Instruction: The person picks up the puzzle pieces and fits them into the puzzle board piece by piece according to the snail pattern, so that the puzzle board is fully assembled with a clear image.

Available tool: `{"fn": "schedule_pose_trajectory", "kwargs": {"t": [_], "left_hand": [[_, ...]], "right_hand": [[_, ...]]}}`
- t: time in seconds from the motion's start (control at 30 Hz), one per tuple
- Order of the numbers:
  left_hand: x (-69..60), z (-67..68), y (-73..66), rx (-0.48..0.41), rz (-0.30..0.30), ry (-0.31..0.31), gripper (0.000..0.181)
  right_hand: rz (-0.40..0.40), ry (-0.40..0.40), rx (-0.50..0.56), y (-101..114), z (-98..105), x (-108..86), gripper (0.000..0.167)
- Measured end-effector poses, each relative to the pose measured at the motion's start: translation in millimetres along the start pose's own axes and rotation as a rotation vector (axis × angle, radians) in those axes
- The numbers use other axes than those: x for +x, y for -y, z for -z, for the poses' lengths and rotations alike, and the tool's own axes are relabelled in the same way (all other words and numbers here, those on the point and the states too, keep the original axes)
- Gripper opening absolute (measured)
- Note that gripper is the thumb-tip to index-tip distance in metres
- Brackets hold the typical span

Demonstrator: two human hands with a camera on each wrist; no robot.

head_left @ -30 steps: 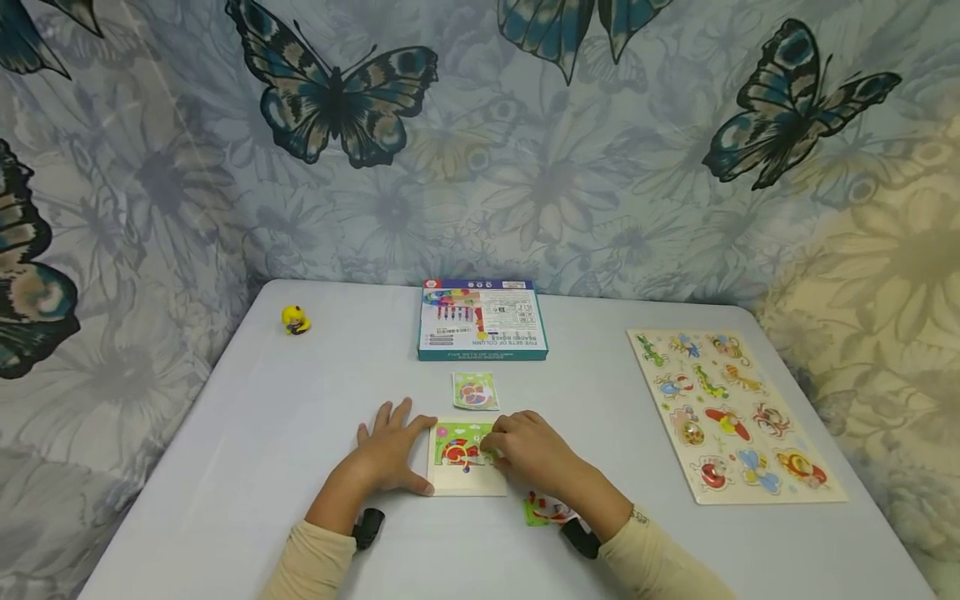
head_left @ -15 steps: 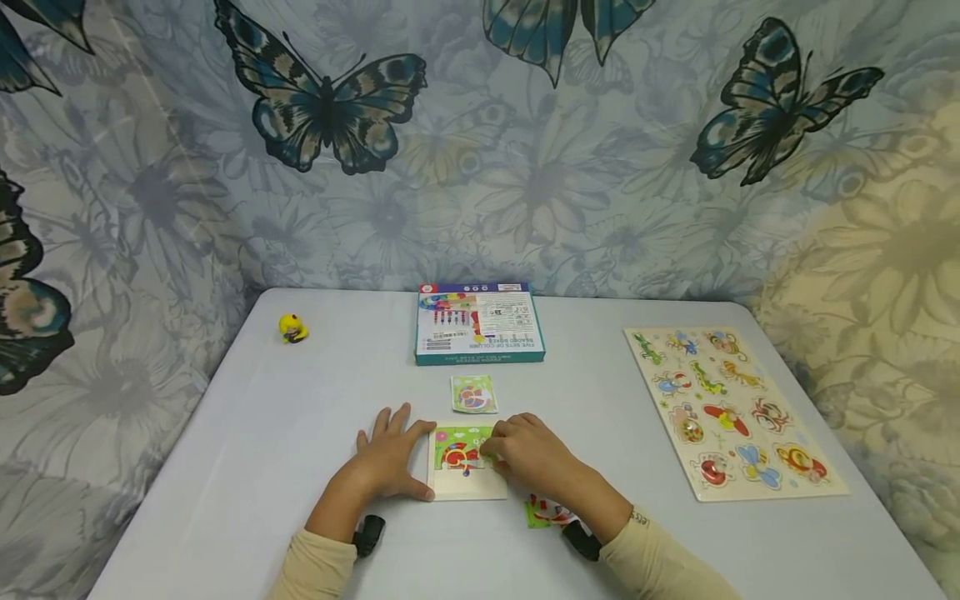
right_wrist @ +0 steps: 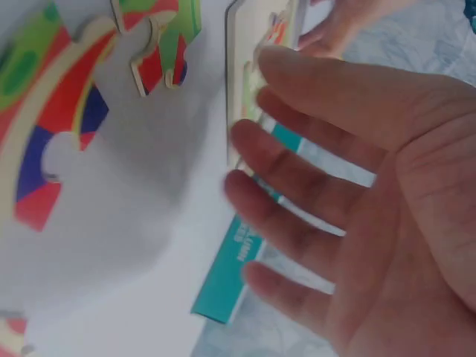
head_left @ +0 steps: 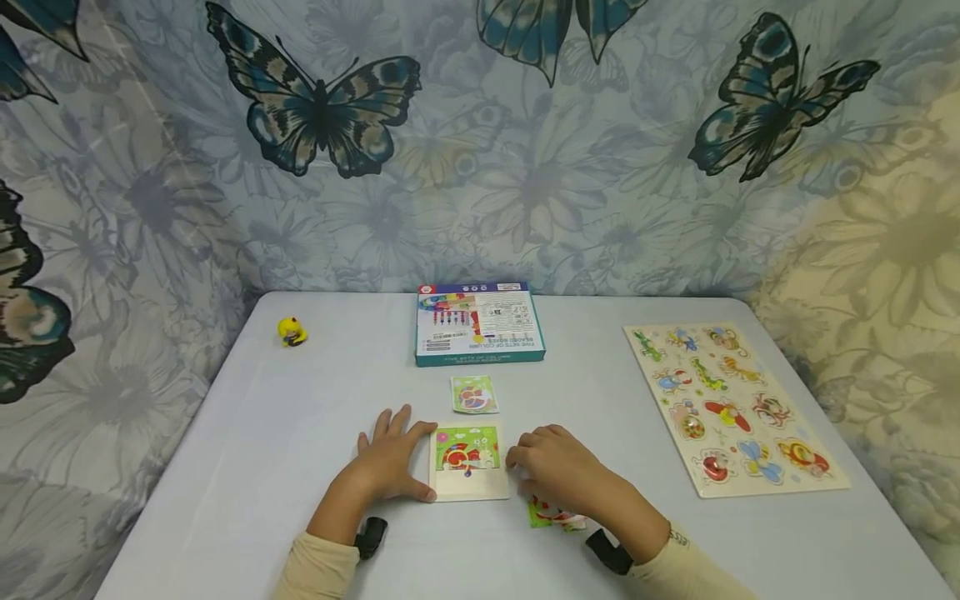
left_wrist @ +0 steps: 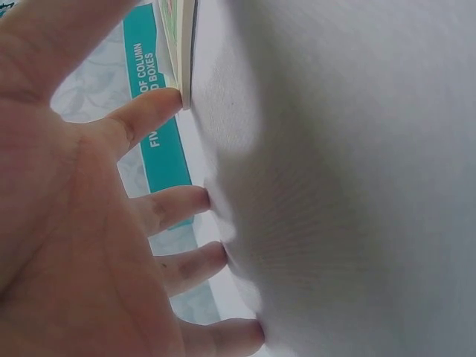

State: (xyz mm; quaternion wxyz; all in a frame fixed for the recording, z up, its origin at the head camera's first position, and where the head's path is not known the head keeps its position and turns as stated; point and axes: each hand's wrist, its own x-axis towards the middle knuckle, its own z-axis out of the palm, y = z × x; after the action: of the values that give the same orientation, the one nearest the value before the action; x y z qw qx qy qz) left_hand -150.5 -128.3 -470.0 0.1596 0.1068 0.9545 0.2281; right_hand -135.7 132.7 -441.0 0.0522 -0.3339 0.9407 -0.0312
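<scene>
A small wooden puzzle tray (head_left: 471, 490) lies on the table, its upper part filled with a green and red picture (head_left: 467, 450) and its lower part bare wood. Fingers spread, the left hand (head_left: 384, 460) touches the tray's left edge with index finger and thumb; in the left wrist view a fingertip (left_wrist: 169, 100) meets that edge. To the right of the tray hovers the right hand (head_left: 558, 468), empty, fingers loosely bent. Beneath it lie loose jigsaw pieces (head_left: 540, 513), partly hidden in the head view; the right wrist view shows red, green and blue pieces (right_wrist: 160, 44).
Just beyond the tray lies a small picture card (head_left: 474, 394). A flat teal-edged box (head_left: 482, 325) stands near the wall. At right is a large insect puzzle board (head_left: 738, 408); a yellow toy figure (head_left: 292, 332) sits far left.
The right hand has left the tray's right side and moved right, toward the loose pieces, uncovering the picture's right part. The left hand has stayed at the tray's edge.
</scene>
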Motion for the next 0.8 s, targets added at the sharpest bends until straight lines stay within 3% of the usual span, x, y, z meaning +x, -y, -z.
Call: {"fn": "schedule_pose_trajectory", "kwargs": {"t": [0.27, 0.8], "left_hand": [[0.4, 1.2, 0.8, -0.007, -0.003, -0.004, 0.092], [0.5, -1.1, 0.3, -0.011, 0.012, -0.001, 0.092]], "right_hand": [[-0.048, 0.117, 0.017, 3.7, 0.1, -20.5, 0.021], [-0.015, 0.084, -0.009, 5.2, -10.2, -28.7, 0.022]]}}
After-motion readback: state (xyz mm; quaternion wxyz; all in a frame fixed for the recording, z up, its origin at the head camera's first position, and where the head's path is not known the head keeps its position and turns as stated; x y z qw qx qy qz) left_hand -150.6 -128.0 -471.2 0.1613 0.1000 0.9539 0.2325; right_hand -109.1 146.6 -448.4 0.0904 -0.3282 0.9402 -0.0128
